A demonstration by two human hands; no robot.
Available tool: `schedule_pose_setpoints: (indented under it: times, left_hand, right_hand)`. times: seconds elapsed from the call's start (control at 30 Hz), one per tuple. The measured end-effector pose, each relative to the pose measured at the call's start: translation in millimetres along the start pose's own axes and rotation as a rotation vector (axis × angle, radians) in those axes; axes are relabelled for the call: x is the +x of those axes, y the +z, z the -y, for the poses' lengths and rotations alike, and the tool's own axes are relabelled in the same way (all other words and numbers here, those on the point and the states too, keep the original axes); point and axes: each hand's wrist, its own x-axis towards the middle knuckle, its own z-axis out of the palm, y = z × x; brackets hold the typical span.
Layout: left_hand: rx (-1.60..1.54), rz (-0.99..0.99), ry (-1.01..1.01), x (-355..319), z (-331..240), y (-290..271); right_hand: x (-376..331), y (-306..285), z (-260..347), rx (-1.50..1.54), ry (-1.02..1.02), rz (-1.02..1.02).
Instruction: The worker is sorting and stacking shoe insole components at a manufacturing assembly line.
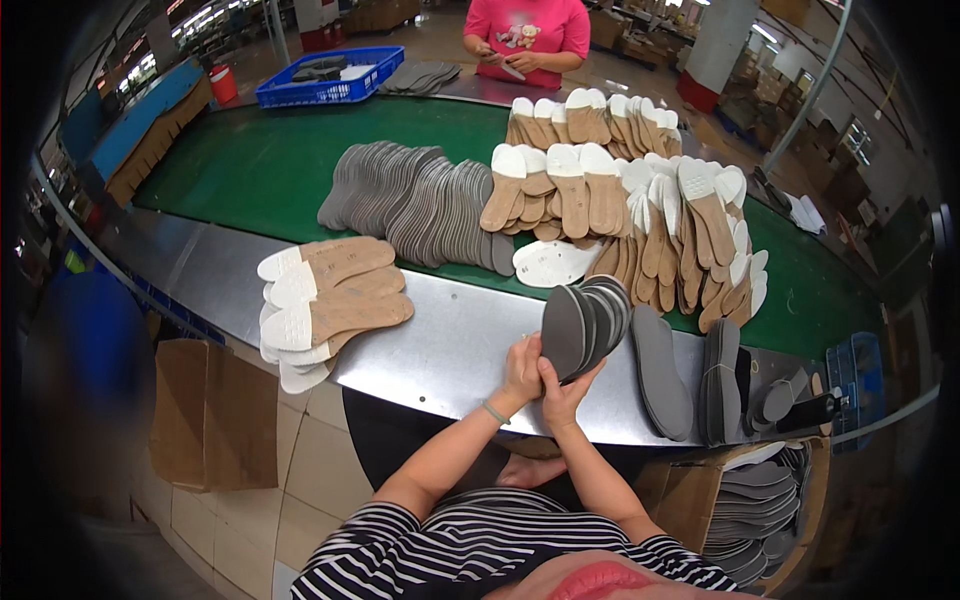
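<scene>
Both my hands hold one stack of grey shoe insoles (568, 332) upright, just above the metal table edge. My left hand (522, 368) closes on the stack's lower left side. Pressed around its lower right side is my right hand (570, 392). Right of the stack, a grey insole (660, 375) lies on the metal, beside a bundled pile of grey insoles (720, 385). Off to the left sits a pile of brown insoles with white ends (340, 300). A white insole (553, 262) lies beyond my hands.
A long row of grey insoles (410, 205) and heaps of brown-and-white insoles (600, 190) cover part of the green belt (240, 170). Across it stands a person in pink (525, 40). Cardboard boxes (213, 415) flank me below; the right one holds grey insoles. A blue basket (330, 90) stands far left.
</scene>
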Motion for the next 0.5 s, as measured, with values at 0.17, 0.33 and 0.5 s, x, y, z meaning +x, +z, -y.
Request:
schedule_pose_setpoints:
  times: [0.17, 0.33, 0.5]
  left_hand:
    - [-0.058, 0.072, 0.11, 14, 11, -2]
    - [-0.003, 0.321, -0.061, -7, -23, -26]
    - [0.005, 0.477, -0.044, -4, -50, -55]
  right_hand:
    - [8, 10, 3, 0.076, 0.029, -0.086]
    - [27, -2, 28, 0.315, 0.216, -0.098]
    - [29, -5, 25, 0.497, 0.404, 0.052]
